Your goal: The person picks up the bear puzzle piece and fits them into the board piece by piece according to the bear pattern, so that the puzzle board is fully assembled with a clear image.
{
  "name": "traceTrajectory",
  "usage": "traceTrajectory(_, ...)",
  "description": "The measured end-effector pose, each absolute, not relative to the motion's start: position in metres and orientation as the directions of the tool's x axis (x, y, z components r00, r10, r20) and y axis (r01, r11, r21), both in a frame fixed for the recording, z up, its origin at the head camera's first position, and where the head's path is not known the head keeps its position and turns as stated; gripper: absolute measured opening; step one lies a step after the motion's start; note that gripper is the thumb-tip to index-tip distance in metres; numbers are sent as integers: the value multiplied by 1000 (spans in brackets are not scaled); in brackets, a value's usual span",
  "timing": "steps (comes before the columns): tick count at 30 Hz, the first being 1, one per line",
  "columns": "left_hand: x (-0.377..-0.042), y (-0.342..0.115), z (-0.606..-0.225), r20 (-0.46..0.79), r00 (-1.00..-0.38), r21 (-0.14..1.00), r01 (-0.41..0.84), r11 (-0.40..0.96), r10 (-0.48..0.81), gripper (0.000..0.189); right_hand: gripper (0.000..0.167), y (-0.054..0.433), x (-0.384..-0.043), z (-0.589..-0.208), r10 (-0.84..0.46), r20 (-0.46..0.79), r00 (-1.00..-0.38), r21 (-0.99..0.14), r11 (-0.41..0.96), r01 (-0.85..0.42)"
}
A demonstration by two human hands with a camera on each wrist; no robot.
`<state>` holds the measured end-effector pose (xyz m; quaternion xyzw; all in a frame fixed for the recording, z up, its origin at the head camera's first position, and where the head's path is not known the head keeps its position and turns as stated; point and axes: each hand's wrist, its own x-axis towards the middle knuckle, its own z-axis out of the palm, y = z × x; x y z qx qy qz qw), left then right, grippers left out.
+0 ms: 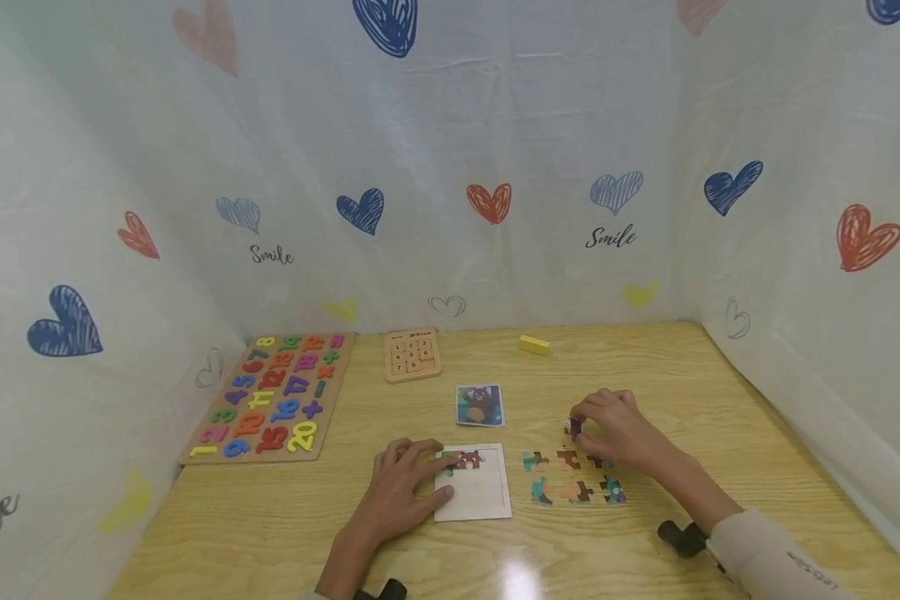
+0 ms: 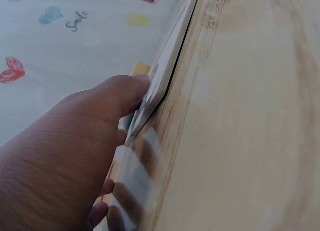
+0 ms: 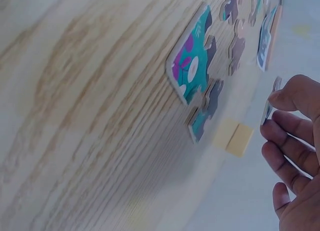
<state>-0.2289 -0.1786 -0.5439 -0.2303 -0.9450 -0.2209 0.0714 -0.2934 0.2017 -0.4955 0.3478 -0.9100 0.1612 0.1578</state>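
Note:
My right hand pinches a puzzle piece between thumb and fingertips, held up over the table. In the head view it hovers just behind the loose puzzle pieces, several of which lie in two rough rows right of the white puzzle tray. A few joined pieces with part of a brown bear sit in the tray's upper left. My left hand rests at the tray's left edge, fingers extended over its corner and thumb at its side. The fingers cover some of the joined pieces.
Behind the tray lies a bear picture card. Farther back are a wooden number slide puzzle and a yellow block. A board of colourful numbers occupies the table's left side. Heart-printed curtains enclose the table.

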Motion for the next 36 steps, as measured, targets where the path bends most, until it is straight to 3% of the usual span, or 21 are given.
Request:
traceTrajectory(14, -230, -180, -547, 228, -885, 384, 465, 798, 405, 43, 19, 187, -290, -494, -606, 420, -675, -146, 689, -710)
traceTrajectory(26, -230, -180, -547, 243, -879, 381, 476, 793, 411, 42, 20, 174, -286, -489, -611, 375, -697, -185, 688, -702)
traceTrajectory(36, -230, -179, -546, 246, -878, 385, 476, 790, 409, 41, 19, 164, -287, -492, -640, 414, -647, -162, 647, -745)
